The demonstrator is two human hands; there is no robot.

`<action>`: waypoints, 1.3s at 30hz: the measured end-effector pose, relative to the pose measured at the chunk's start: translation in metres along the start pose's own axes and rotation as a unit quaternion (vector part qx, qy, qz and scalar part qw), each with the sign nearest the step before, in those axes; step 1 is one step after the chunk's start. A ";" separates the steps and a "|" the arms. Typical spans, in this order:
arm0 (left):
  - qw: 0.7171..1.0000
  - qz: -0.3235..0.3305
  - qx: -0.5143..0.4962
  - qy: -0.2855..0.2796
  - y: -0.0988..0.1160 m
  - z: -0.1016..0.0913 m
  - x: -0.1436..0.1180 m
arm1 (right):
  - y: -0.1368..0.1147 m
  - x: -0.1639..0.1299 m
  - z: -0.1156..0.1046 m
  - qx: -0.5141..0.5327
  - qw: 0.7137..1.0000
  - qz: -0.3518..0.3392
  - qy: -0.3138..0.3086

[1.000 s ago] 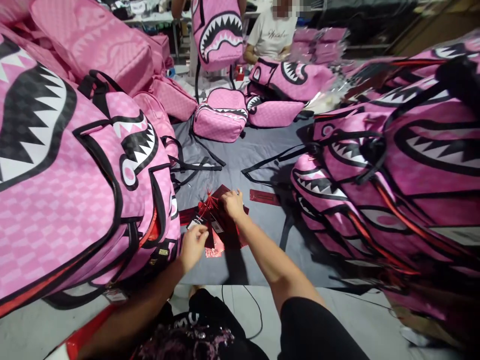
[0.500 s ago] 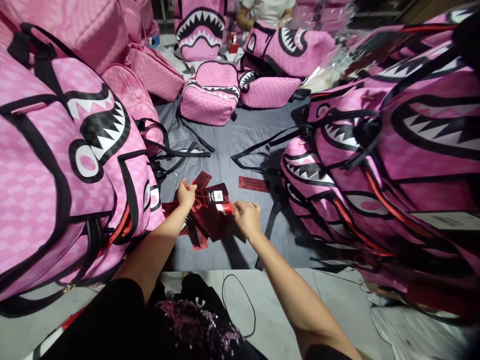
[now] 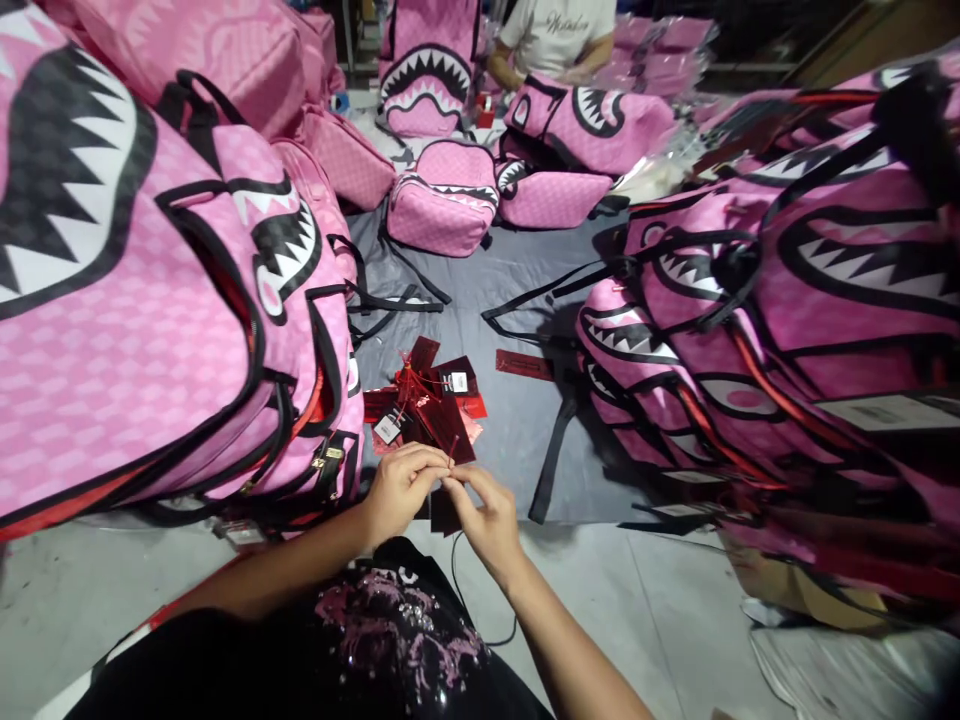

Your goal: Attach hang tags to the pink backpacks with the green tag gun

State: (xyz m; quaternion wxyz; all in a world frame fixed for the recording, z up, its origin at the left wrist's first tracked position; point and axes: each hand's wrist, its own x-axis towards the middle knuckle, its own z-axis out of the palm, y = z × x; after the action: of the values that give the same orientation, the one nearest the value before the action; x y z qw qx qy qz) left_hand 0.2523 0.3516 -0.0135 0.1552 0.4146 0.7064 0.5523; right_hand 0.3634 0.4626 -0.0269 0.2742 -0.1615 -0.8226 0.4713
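Note:
My left hand [image 3: 405, 482] and my right hand [image 3: 486, 508] meet at the front edge of the table, fingertips pinched together. Between them is a thin red tag cord [image 3: 453, 446], its end sticking up above the fingers. A dark red hang tag [image 3: 444, 514] shows below the fingertips, between the hands; its link to the cord is hidden. Just beyond lies a loose pile of dark red hang tags [image 3: 439, 420] with red cords, two of them bearing white barcode labels. One flat red tag [image 3: 525, 365] lies apart, right of the pile.
Pink shark-mouth backpacks [image 3: 180, 330] crowd the left side, and more backpacks [image 3: 690, 330] are stacked at right. A small pink bag [image 3: 442, 200] sits farther back on the grey table cover [image 3: 480, 270]. Black straps [image 3: 551, 465] trail over it. Across the table is another person [image 3: 559, 40].
Both hands have drawn back from the tag pile toward my body and come together, now holding a cord. The view has shifted, with the left backpack looming larger.

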 end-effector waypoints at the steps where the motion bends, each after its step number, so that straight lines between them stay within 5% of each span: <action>1: 1.000 0.020 -0.002 0.004 0.002 -0.010 -0.006 | -0.010 -0.003 0.006 0.008 1.000 -0.011 0.002; 9: 0.989 0.132 -0.016 0.062 0.015 -0.111 -0.080 | -0.089 -0.037 0.083 -0.014 0.994 -0.104 -0.004; 16: 0.977 0.084 0.011 0.196 0.002 -0.239 -0.173 | -0.161 -0.055 0.181 -0.068 0.979 -0.178 -0.079; 19: 0.966 0.066 0.038 0.248 -0.013 -0.283 -0.194 | -0.188 -0.052 0.212 -0.106 0.973 -0.197 -0.053; 22: 0.968 0.072 0.076 0.229 -0.024 -0.315 -0.199 | -0.208 -0.040 0.235 -0.179 0.961 -0.211 -0.017; 26: 0.967 0.078 0.184 0.158 -0.033 -0.340 -0.192 | -0.221 -0.020 0.250 -0.317 0.930 -0.187 0.017; 31: 0.960 0.079 0.241 0.117 -0.038 -0.348 -0.182 | -0.226 -0.016 0.256 -0.375 0.915 -0.135 0.054; 39: 0.963 0.048 0.262 0.051 -0.037 -0.348 -0.163 | -0.239 -0.020 0.253 -0.194 0.981 -0.003 0.009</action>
State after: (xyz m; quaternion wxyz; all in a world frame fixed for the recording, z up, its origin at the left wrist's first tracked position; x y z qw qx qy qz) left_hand 0.1006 -0.0004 0.0324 -0.0214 0.4454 0.8125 0.3754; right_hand 0.2252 0.1577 0.0705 0.2465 -0.2132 -0.8964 0.3003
